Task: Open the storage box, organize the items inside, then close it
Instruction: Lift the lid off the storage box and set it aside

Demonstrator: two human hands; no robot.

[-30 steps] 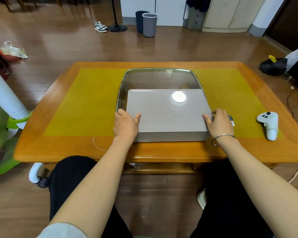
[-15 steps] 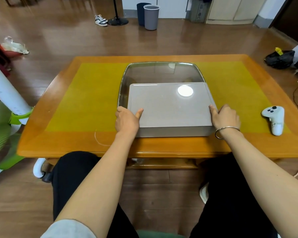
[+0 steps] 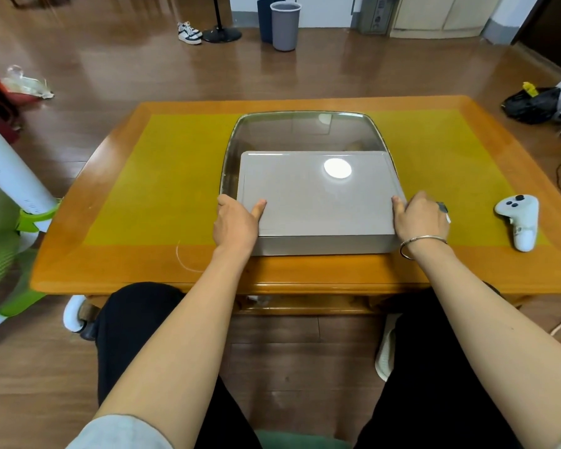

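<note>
You sit at a low wooden table [image 3: 136, 202] with a yellow centre panel. The grey storage box [image 3: 318, 202], lid closed, lies flat at the table's near edge, right in front of you, half on a glass inset [image 3: 305, 131] in the tabletop. Your left hand [image 3: 235, 223] grasps the box's left side, thumb lying on the lid, fingers curled down the side wall. Your right hand [image 3: 418, 218] grasps the box's right side the same way; a thin bracelet [image 3: 421, 241] circles that wrist. To the right of the box, apart from it, a white game controller [image 3: 518, 220] lies on the table. Beyond the box, on the floor past the table's far edge, stand a grey bin [image 3: 285, 25] and a pair of sneakers [image 3: 189, 33].
</note>
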